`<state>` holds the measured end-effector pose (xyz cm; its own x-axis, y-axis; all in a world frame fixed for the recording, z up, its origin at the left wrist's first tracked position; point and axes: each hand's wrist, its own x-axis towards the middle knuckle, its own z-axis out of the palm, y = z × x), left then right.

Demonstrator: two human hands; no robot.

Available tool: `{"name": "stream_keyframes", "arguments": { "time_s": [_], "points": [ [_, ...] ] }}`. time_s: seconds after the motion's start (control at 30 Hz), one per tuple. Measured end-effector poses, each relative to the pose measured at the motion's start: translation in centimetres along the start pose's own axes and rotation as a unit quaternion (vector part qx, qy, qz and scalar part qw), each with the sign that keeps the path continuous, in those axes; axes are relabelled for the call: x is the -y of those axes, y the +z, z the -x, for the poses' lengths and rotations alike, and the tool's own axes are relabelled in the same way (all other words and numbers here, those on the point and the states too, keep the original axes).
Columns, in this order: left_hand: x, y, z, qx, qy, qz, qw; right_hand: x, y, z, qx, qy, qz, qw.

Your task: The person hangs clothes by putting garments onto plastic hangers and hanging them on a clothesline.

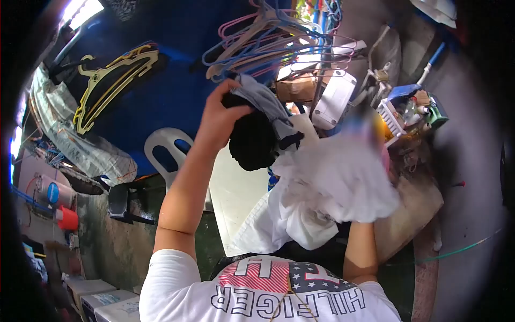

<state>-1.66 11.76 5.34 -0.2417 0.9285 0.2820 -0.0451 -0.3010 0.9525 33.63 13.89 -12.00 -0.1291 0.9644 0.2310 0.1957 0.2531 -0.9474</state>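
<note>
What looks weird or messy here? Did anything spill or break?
The pink, blue and pale hangers near the top look jumbled: they overlap and point different ways. Lower down, the white cloth is bunched and crumpled instead of smooth. I can't see any clear spill or breakage.

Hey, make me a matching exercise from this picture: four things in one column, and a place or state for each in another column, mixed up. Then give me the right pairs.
Things:
1. White cloth
2. Left hand
3. Yellow hangers
4. White plastic chair

Places or states:
A. At the upper left, in front of a dark blue backdrop
B. Has slots through its back
C. Bunched up, hiding the right hand
D. Fingers and thumb on a grey cloth

Right pairs: 1-C, 2-D, 3-A, 4-B
</note>
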Motion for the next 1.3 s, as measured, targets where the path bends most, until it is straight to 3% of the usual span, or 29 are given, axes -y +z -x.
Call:
{"name": "stream_keyframes", "arguments": {
  "time_s": [0.23,0.27,0.33,0.37,0.43,0.5,0.57,0.63,0.7,0.77,0.83,0.87,1.0,1.07,1.13,1.2,1.23,1.27,1.3],
  "points": [
    [-8.8,-0.3,3.6,-0.06,0.198,0.088,0.974,-9.0,5.9,2.5,0.099,0.073,0.099,0.987],
    [-9.3,-0.3,4.2,-0.081,0.229,0.073,0.967,-9.9,6.0,3.7,0.086,0.043,0.116,0.989],
    [-8.9,-1.0,3.9,-0.089,0.258,0.0,0.962,-9.3,5.8,5.9,0.0,0.156,0.025,0.987],
    [-8.0,-2.2,3.7,-0.079,0.262,-0.067,0.96,-8.3,5.4,6.8,-0.023,0.167,-0.012,0.986],
    [-5.5,-2.8,3.3,-0.08,0.189,-0.059,0.977,-4.4,4.0,7.8,-0.052,0.125,-0.056,0.989],
    [-2.3,-2.2,3.4,-0.097,0.028,0.094,0.991,0.3,2.1,7.8,-0.073,0.07,-0.089,0.991],
    [2.8,-2.5,3.1,-0.122,-0.076,0.113,0.983,4.5,0.3,7.4,-0.076,0.01,-0.118,0.99],
    [11.7,-4.5,2.5,-0.132,-0.167,0.038,0.976,8.3,-0.9,7.0,-0.057,-0.054,-0.167,0.983],
    [21.1,-6.3,3.2,-0.054,-0.216,-0.197,0.955,11.5,-0.7,6.2,-0.011,-0.115,-0.291,0.95],
    [29.9,-7.2,4.9,-0.005,-0.152,-0.514,0.844,14.2,0.9,4.9,0.094,-0.205,-0.487,0.844],
    [33.5,-5.4,5.8,0.05,-0.176,-0.575,0.798,16.5,2.8,3.6,0.189,-0.276,-0.594,0.731],
    [31.1,-1.9,6.0,0.076,-0.264,-0.593,0.757,17.7,3.8,2.8,0.235,-0.31,-0.633,0.669],
    [30.2,6.5,7.7,0.24,-0.219,-0.622,0.712,21.3,6.8,-0.2,0.36,-0.438,-0.721,0.399],
    [30.8,6.9,8.7,0.291,-0.176,-0.667,0.663,22.4,7.0,-0.5,0.371,-0.446,-0.77,0.266],
    [35.1,5.9,8.5,0.308,-0.127,-0.745,0.578,23.0,5.8,0.3,0.291,-0.363,-0.879,0.104],
    [37.6,4.1,7.2,0.298,-0.136,-0.701,0.634,28.0,3.6,0.9,0.029,-0.264,-0.906,-0.329],
    [38.1,2.9,7.1,0.294,-0.143,-0.678,0.658,29.8,2.7,1.6,0.026,-0.26,-0.907,-0.33],
    [35.0,2.3,7.1,0.241,-0.152,-0.644,0.71,30.9,1.9,2.4,-0.129,-0.158,-0.764,-0.612],
    [34.9,1.2,7.0,0.189,-0.156,-0.587,0.771,28.8,1.2,3.0,-0.129,-0.152,-0.765,-0.613]
  ]
}}
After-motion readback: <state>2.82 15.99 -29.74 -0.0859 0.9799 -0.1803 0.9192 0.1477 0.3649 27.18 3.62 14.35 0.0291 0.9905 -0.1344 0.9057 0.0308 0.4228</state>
